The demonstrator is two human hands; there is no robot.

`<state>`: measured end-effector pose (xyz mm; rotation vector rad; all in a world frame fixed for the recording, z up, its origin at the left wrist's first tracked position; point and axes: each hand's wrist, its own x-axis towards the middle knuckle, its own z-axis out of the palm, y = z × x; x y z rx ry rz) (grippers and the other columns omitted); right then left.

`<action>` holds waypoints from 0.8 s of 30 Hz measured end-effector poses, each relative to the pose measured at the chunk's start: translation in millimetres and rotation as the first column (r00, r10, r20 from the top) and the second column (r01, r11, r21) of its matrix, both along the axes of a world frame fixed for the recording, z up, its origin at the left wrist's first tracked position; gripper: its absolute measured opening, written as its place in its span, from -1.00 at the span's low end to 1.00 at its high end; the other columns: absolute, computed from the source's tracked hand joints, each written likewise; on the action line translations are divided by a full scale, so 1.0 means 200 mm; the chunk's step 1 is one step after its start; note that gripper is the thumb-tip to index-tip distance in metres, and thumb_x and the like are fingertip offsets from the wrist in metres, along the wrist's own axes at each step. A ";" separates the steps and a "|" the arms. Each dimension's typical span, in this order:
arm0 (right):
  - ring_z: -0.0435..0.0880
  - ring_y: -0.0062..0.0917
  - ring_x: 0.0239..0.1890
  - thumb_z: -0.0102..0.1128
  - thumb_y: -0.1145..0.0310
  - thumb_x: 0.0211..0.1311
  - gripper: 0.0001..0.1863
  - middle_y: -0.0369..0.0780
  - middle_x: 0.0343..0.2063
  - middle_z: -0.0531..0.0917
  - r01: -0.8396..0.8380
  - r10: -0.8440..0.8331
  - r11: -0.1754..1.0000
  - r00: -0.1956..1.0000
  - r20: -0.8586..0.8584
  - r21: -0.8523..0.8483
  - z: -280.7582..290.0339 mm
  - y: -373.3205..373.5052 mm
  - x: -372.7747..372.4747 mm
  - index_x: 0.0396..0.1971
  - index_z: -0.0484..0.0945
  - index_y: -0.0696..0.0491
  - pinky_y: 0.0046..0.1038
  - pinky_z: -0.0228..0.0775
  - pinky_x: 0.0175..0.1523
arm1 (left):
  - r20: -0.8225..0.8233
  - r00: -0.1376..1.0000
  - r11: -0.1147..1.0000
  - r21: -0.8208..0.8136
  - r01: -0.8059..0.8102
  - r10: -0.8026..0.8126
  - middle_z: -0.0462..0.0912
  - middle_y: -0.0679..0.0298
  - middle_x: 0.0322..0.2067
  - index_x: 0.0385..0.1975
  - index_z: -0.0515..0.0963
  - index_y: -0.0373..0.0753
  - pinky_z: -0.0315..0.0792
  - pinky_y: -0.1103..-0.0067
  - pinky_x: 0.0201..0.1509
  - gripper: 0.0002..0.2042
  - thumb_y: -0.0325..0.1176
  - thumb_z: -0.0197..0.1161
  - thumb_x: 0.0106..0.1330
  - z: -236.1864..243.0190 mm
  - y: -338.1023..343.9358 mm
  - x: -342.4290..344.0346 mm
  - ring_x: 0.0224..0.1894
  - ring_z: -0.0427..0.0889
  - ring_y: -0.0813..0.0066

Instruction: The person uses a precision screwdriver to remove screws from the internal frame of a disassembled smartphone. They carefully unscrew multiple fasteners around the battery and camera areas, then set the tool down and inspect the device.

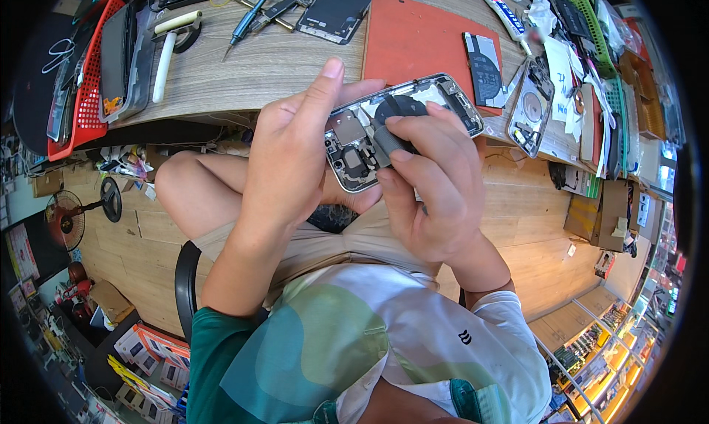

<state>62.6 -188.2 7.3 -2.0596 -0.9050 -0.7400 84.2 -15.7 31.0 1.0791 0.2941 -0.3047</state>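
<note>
My left hand (284, 143) grips an opened smartphone (346, 128) by its side, thumb raised along the frame. The back housing has a silvery rim, with a metal-shielded board and camera parts showing. A black round patch (401, 108) lies in its middle. My right hand (436, 180) is closed over the phone, its thumb and fingers pinched on a dark grey strip (387, 142) that stands up from the interior. The strip's lower end is hidden, so whether it is attached I cannot tell.
An orange-red mat (413, 32) lies on the wooden desk, a phone battery (485, 69) on it. Right of it rests another opened phone housing (532, 106). A blue screwdriver (249, 25), a phone screen (341, 9), a white-handled roller (164, 66) and a red basket (96, 77) are leftward.
</note>
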 end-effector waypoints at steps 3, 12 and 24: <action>0.69 -0.15 -0.04 0.44 0.40 0.18 -0.60 -0.03 -0.05 0.69 0.072 -0.069 0.996 0.996 0.063 -0.051 0.01 -0.01 0.00 0.00 0.53 0.11 0.10 0.49 0.23 | -0.007 1.000 1.000 0.010 0.003 -0.003 0.78 -0.04 -0.13 0.08 0.62 -0.62 0.68 0.62 -0.14 -0.41 -0.02 0.06 0.64 -0.01 0.00 0.00 -0.23 0.78 0.46; 0.67 -0.14 0.04 0.26 0.43 0.36 -0.69 -0.09 -0.04 0.72 0.174 -0.157 0.965 0.983 0.099 -0.194 0.04 -0.04 -0.03 0.06 0.51 0.09 0.12 0.36 0.35 | -0.011 1.000 1.000 -0.007 0.002 -0.003 0.78 -0.02 -0.15 0.07 0.63 -0.61 0.67 0.63 -0.15 -0.41 -0.03 0.05 0.65 -0.01 0.00 0.00 -0.23 0.77 0.47; 0.65 -0.12 0.14 0.24 0.36 0.44 -0.72 -0.10 0.00 0.73 0.186 -0.171 0.965 0.981 0.089 -0.187 0.04 -0.02 -0.03 0.07 0.48 0.07 0.12 0.27 0.42 | -0.026 0.999 1.000 -0.008 -0.020 0.019 0.77 -0.01 -0.16 0.07 0.65 -0.59 0.66 0.65 -0.16 -0.42 -0.02 0.05 0.65 -0.01 -0.01 -0.01 -0.27 0.75 0.50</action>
